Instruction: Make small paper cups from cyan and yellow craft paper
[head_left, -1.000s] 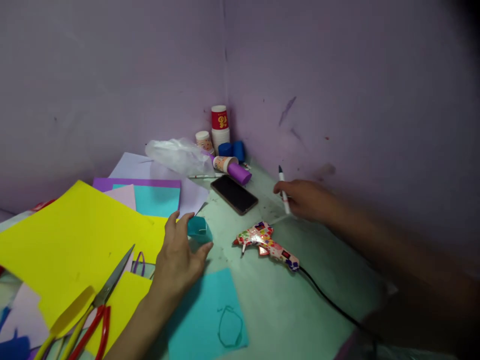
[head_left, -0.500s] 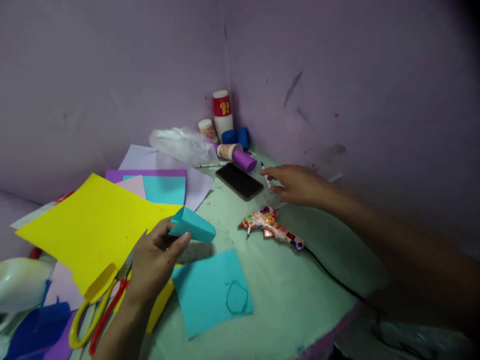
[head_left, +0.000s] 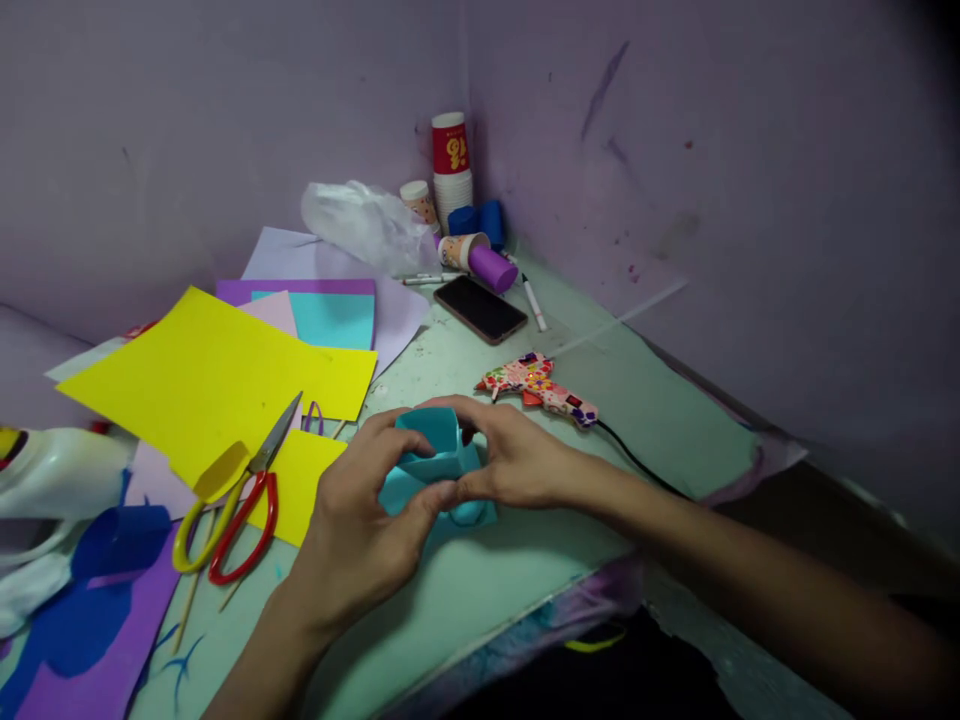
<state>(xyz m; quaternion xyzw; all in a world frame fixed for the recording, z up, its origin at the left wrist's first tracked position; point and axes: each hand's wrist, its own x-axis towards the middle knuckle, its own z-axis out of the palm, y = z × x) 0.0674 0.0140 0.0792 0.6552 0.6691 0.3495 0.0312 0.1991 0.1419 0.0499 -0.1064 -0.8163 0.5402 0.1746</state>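
A turquoise paper tube (head_left: 431, 468) with an open top is between my hands, low over the table. My left hand (head_left: 375, 520) grips its left side, the index finger bent over the rim and the thumb at the front. On the other side, my right hand (head_left: 517, 455) pinches the wall with thumb and fingers. Beneath lies a turquoise paper sheet (head_left: 401, 490), mostly covered by the tube and my hands. A flower-patterned glue gun (head_left: 536, 385) lies just beyond my right hand.
Scissors (head_left: 259, 480) lie left over yellow paper (head_left: 225, 360). Behind are a phone (head_left: 481, 309), a white marker (head_left: 534, 303), paper cups (head_left: 451, 150) and a plastic bag (head_left: 367, 225). A white bottle (head_left: 67, 470) lies far left. The gun's cord (head_left: 637, 460) runs off the table's right edge.
My right hand has come back from beside the marker to the tube and now holds it too. The tube has moved right and down over the turquoise sheet. The view has tilted down.
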